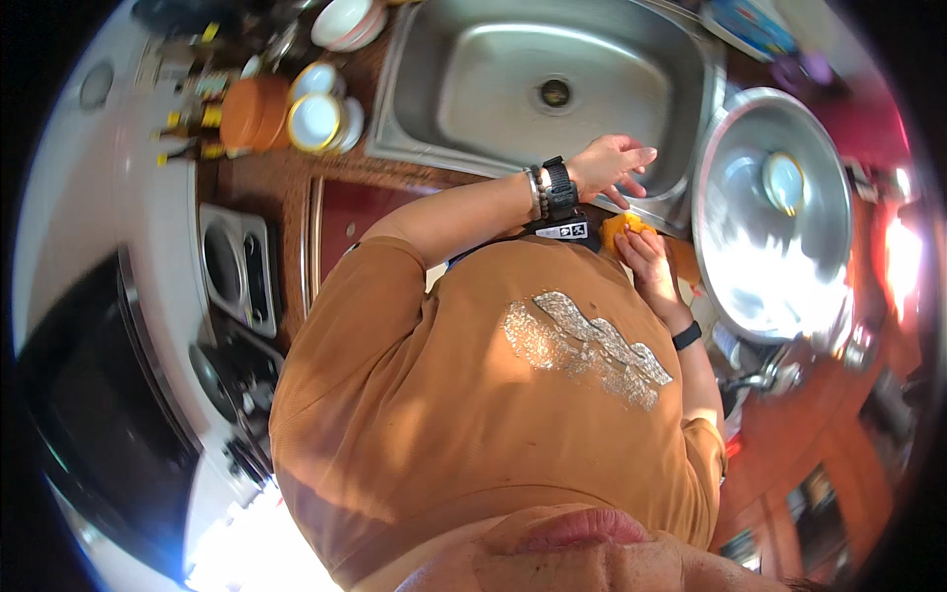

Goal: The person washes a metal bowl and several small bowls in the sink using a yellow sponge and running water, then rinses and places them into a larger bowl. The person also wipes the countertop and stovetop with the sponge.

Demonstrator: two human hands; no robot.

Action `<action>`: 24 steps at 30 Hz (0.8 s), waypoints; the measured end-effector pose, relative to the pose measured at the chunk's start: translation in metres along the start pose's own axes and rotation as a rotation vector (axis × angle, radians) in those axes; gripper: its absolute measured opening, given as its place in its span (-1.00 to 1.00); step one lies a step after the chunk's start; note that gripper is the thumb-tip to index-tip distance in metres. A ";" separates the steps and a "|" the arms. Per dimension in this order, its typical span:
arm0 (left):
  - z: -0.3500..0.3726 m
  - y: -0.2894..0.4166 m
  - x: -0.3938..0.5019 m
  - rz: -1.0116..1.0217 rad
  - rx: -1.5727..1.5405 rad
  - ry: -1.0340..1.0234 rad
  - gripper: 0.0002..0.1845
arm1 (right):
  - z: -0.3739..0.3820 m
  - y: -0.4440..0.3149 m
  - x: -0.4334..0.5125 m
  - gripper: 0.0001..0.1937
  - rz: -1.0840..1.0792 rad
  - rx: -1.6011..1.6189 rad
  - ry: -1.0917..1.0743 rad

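My left hand (610, 166), with a dark watch and bracelets at its wrist, hovers over the near right part of the stainless-steel sink (510, 159). Its fingers are spread and nothing shows in them. Close below it in the picture, my right hand (646, 250) is closed on a crumpled yellow-orange cloth (618, 228) by the sink's near edge. A wide metal basin (721, 281) stands right of the sink, with a white yellow-rimmed bowl (783, 183) inside. The sink's drain (555, 93) is visible, and no dishes are seen in the sink.
Left of the sink stand white cups with yellow rims (314, 122), stacked brown bowls (251, 113), pale bowls (346, 24) and several bottles. A metal tray (238, 270) lies at the left. A blue-and-white package (755, 28) is behind the basin. Bright glare covers part of the basin.
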State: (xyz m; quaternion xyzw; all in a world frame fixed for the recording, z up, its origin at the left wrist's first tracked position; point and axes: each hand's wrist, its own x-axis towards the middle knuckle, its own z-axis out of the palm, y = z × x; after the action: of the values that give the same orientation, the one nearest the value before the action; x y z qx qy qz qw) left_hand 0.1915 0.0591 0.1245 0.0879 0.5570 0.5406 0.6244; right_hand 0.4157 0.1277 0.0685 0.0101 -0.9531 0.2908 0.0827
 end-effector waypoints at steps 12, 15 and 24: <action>-0.248 -0.036 -0.205 0.542 -0.448 1.248 -0.69 | 0.070 -0.069 0.166 -0.50 -0.385 0.032 -0.376; -0.303 -0.036 -0.234 0.540 -0.404 1.349 -0.59 | 0.106 -0.094 0.212 -0.53 -0.548 -0.039 -0.371; -0.366 -0.030 -0.242 0.367 -0.300 1.089 -0.05 | 0.184 -0.164 0.308 -0.54 -0.657 -0.028 -0.232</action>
State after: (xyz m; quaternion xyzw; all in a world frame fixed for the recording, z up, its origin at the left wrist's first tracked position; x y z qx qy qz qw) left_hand -0.0312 -0.3204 0.1149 -0.1965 0.6905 0.6796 0.1507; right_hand 0.0956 -0.1021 0.0598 0.3483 -0.9059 0.2325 0.0631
